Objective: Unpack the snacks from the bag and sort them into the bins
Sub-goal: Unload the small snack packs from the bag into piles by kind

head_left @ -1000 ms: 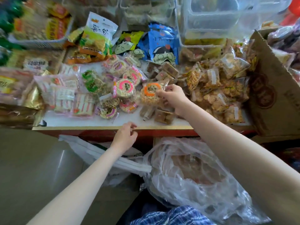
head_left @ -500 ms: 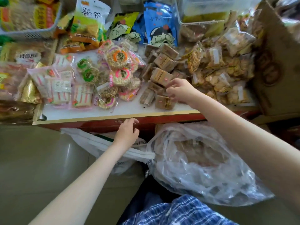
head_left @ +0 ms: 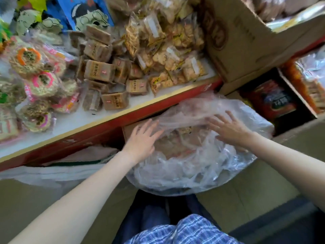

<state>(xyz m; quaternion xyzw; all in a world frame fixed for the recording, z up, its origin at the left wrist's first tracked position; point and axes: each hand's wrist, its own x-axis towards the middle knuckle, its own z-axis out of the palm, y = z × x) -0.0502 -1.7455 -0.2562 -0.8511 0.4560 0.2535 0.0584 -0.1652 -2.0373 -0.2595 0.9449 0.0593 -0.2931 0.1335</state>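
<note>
Both hands reach into the crumpled clear plastic bag (head_left: 193, 166) sitting below the worktop's near edge, left hand (head_left: 142, 140) and right hand (head_left: 228, 131) with fingers spread straight and holding nothing, probably parting the film to reach the brown snacks inside. On the white worktop (head_left: 73, 118) with its red-and-gold edge lie brown wrapped snack blocks (head_left: 99, 70) and round pink-ringed cakes (head_left: 42, 83), by a cardboard box (head_left: 246, 41) at its right end.

Shelf edge (head_left: 112, 118) overhanging bag (head_left: 193, 169)

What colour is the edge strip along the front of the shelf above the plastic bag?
Gold strip over a red front face, clearest in the head view.
</note>
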